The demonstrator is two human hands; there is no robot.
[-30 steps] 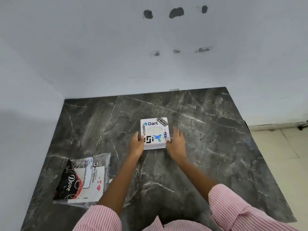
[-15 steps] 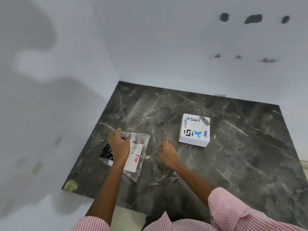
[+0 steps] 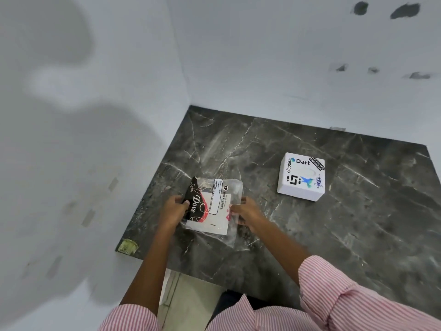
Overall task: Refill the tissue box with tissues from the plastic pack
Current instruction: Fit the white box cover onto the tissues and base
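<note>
A clear plastic pack (image 3: 210,206) with a black, red and white "Dove" print and white tissues inside lies near the left edge of the dark marble table (image 3: 358,223). My left hand (image 3: 173,209) grips the pack's left side at the black print. My right hand (image 3: 247,212) pinches the clear plastic on its right side. The white square tissue box (image 3: 301,176), covered in stickers such as "Dart", stands on the table to the right, apart from both hands. Its top opening looks closed over by a pale oval.
White walls close in the table at the left and the back, meeting at a corner (image 3: 188,105). A yellowish patch (image 3: 128,246) marks the table's near left corner. Light floor tiles (image 3: 188,299) show below the front edge.
Both hands left the tissue box and moved left to the plastic pack. The left hand reached it first, then the right hand took hold of its right side. The view swung left.
</note>
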